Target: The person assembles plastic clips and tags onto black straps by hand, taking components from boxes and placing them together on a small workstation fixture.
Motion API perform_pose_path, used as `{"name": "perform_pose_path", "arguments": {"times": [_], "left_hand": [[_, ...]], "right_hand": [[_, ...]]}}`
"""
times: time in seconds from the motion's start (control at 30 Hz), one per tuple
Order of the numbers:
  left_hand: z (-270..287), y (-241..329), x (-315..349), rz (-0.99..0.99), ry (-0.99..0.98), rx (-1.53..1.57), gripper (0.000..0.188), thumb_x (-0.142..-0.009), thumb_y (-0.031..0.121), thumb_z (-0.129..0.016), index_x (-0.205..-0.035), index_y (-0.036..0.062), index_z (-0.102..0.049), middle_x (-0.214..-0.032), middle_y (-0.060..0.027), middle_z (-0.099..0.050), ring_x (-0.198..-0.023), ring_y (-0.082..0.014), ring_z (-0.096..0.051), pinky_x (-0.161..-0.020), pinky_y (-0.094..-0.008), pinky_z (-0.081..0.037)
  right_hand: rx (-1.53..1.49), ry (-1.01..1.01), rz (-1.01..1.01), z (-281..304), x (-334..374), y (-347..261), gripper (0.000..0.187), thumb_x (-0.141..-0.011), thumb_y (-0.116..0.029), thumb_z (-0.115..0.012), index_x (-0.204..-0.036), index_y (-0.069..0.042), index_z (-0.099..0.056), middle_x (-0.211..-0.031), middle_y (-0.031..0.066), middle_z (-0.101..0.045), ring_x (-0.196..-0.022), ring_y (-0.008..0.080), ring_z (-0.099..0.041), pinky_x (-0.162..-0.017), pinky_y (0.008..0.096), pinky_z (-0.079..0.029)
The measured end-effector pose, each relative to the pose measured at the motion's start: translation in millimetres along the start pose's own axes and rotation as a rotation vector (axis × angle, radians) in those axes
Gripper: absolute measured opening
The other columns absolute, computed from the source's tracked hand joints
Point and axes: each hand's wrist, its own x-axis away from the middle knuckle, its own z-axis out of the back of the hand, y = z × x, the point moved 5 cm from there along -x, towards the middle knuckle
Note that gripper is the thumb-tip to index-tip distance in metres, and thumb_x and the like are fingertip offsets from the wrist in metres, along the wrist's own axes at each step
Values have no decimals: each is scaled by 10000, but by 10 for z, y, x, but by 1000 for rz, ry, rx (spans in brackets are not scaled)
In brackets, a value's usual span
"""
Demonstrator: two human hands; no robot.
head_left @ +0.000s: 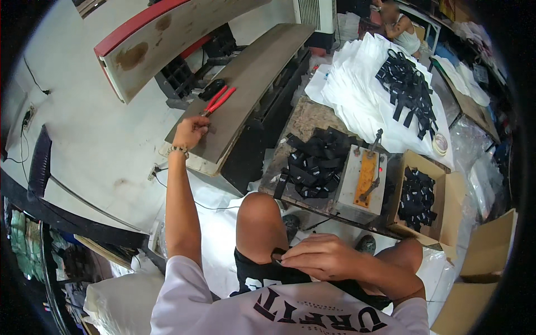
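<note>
My left hand (191, 132) is stretched out to the near end of a long brown-topped bench (245, 84). Its fingers are curled closed against the bench top, and whatever they hold is hidden or too small to name. Just beyond them lie pliers with red handles (219, 100), their jaws close to my knuckles. A black object (212, 89) sits beside the pliers. Over my lap, my right hand (318, 257) pinches a short piece of black strap (277, 255), which curls out past the fingertips.
On a low table at right, a heap of black straps (318, 162) lies beside a metal press box with an orange plate (365, 178). A cardboard box (446, 206) holds more black pieces. White fabric (349, 72) carries further straps. Another person (403, 30) sits at the far right.
</note>
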Motion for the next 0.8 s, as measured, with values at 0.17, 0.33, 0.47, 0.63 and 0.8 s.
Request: {"name": "perform_pose_path", "arguments": {"times": [0.17,0.33,0.47,0.63,0.8], "left_hand": [[-58,277,-28,8,-43,-198,478,-712,331,-853,-1041,8,-726,-965,-178,-725,-915,-271,-706,-829,-364,-542],[-29,337,-34,58,-97,-168,554,-668,369,-883,-1057,8,-725,-988,-167,-722,-908,-272,-699,-822,-369,-543],[-23,193,-73,60,-155,-77,515,-669,285,-903,-1049,2,-702,-905,-124,-718,-854,-232,-690,-766,-336,-548],[-37,70,-20,114,-127,400,358,-780,93,-816,-1069,19,-619,-877,-80,-689,-792,-173,-681,-679,-279,-541],[24,505,201,185,-53,739,263,-853,-7,-713,-1086,26,-596,-917,-73,-687,-781,-154,-687,-658,-263,-551]], "right_hand": [[99,-134,-54,-77,109,247,207,-795,-47,-706,-1002,-44,-689,-992,83,-686,-864,252,-684,-726,368,-549],[98,-106,-154,-131,345,550,206,-774,-8,-706,-975,-50,-712,-969,71,-699,-830,262,-684,-721,362,-549],[186,-135,-188,-258,606,670,207,-788,-40,-681,-993,-60,-704,-976,63,-695,-886,263,-678,-769,377,-545],[286,-237,-200,-381,700,748,216,-801,-82,-672,-1016,-69,-693,-989,63,-684,-936,263,-667,-811,389,-536],[323,-183,-156,-411,705,753,217,-791,-86,-673,-1006,-64,-690,-968,70,-673,-915,276,-663,-807,403,-536]]}}
